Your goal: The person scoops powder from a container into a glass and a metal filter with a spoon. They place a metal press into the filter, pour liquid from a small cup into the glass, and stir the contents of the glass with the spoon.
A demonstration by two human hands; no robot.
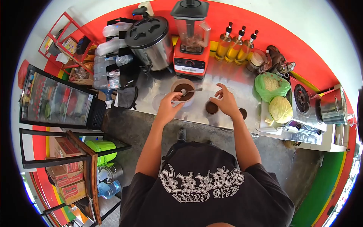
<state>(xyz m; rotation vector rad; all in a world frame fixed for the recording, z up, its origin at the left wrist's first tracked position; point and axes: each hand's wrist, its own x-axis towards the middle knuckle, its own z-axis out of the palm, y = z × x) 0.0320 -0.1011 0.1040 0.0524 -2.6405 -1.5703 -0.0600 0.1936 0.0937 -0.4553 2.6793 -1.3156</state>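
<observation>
On the steel counter stands a round tub (186,84) of dark brown powder, with a metal spoon (194,90) lying across it. My left hand (169,105) is at the tub's left rim, fingers bent over the edge near the spoon's bowl; whether it grips the rim or the spoon is unclear. A small cup (211,108) of dark contents sits to the right of the tub. Above and right of this cup, my right hand (224,99) has its fingers apart with nothing between them. Another small dark cup (243,113) is partly hidden beside my right wrist.
A red blender (191,60) and a lidded steel pot (151,49) stand behind the tub. Oil bottles (234,47) are at the back. On the right are a green bag (272,86), a cabbage (280,109) and a stove (302,98). Plastic cups (109,47) lie left.
</observation>
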